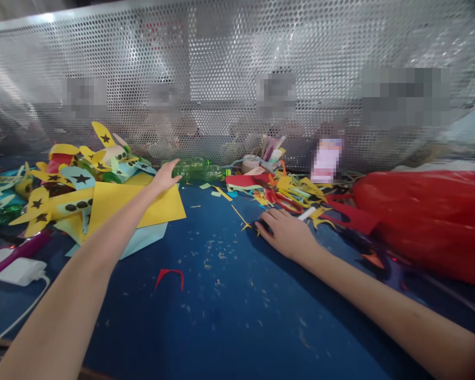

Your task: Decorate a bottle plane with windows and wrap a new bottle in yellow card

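With our left hand (164, 178) spread and fingertips touching the green clear plastic bottle (196, 170) lying at upper centre, we wrap its body fully before lifting, while our right hand (287, 232) rests flat on the blue tabletop (229, 316).

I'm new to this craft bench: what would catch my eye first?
A heap of yellow paper planes with black stars fills the left side, and a glossy red plastic bag bulges at right. Between them, the left hand reaches to a green plastic bottle while the right hand rests flat on the blue tabletop.
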`<state>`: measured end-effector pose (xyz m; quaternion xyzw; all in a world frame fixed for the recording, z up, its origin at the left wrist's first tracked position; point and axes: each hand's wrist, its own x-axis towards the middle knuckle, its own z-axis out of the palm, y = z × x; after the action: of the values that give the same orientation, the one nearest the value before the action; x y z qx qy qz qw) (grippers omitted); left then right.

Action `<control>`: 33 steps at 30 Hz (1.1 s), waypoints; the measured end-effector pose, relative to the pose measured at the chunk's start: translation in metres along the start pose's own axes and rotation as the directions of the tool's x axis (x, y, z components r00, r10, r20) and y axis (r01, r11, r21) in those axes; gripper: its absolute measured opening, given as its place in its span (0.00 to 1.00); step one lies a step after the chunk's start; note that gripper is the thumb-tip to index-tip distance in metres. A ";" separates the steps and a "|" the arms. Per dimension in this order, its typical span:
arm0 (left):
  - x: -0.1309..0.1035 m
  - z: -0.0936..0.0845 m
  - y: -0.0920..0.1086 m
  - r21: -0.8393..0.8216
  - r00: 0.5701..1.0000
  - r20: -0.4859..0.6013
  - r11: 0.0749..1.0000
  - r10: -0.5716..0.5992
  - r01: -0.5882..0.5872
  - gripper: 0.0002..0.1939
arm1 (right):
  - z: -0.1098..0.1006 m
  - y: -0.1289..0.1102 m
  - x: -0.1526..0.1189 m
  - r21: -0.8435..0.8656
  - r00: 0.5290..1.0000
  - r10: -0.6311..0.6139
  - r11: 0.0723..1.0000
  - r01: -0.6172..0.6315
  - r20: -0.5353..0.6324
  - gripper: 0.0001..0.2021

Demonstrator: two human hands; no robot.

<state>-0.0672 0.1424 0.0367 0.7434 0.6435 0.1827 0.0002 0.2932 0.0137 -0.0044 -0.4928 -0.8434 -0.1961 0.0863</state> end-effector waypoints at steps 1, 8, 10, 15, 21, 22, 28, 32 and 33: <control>-0.001 -0.002 -0.003 0.031 0.999 -0.005 0.998 -0.052 0.052 0.33 | 0.001 0.000 0.000 0.000 1.000 -0.003 1.000 0.003 -0.010 0.17; -0.009 -0.027 -0.028 0.227 0.924 0.267 0.950 -0.274 0.216 0.17 | 0.006 0.003 0.000 -0.021 0.998 -0.034 0.999 0.033 -0.057 0.16; -0.014 -0.034 -0.031 0.238 0.901 0.340 0.952 -0.269 0.194 0.17 | 0.006 0.002 0.000 -0.023 0.997 -0.035 0.999 0.034 -0.066 0.16; -0.026 -0.052 -0.026 0.133 0.886 0.421 0.980 -0.192 0.149 0.12 | 0.007 0.002 -0.001 -0.028 0.995 -0.041 0.999 0.039 -0.089 0.16; -0.038 -0.076 0.010 -0.273 0.954 0.299 0.959 0.013 0.073 0.16 | 0.007 0.002 -0.001 0.070 0.987 -0.010 0.997 0.022 -0.157 0.14; -0.039 -0.077 0.020 -0.347 0.966 0.256 0.936 0.037 0.056 0.19 | 0.007 0.001 0.000 0.128 0.984 0.002 0.991 0.021 -0.178 0.14; -0.034 -0.053 0.079 -0.923 0.988 0.156 0.359 0.012 0.141 0.11 | -0.002 -0.004 -0.002 0.771 0.985 0.110 0.637 0.031 -0.131 0.20; -0.027 -0.026 0.103 -0.955 0.992 0.106 0.273 -0.063 0.119 0.09 | -0.009 -0.008 -0.004 0.959 0.990 0.125 0.280 0.032 -0.069 0.24; -0.026 -0.021 0.107 -0.957 0.992 0.102 0.266 -0.071 0.117 0.08 | -0.009 -0.008 -0.003 0.975 0.988 0.147 0.223 0.017 -0.051 0.24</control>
<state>0.0271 0.0939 0.0740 0.5564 0.4457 0.5192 0.4715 0.2875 0.0037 0.0008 -0.3526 -0.7529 0.3427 0.4374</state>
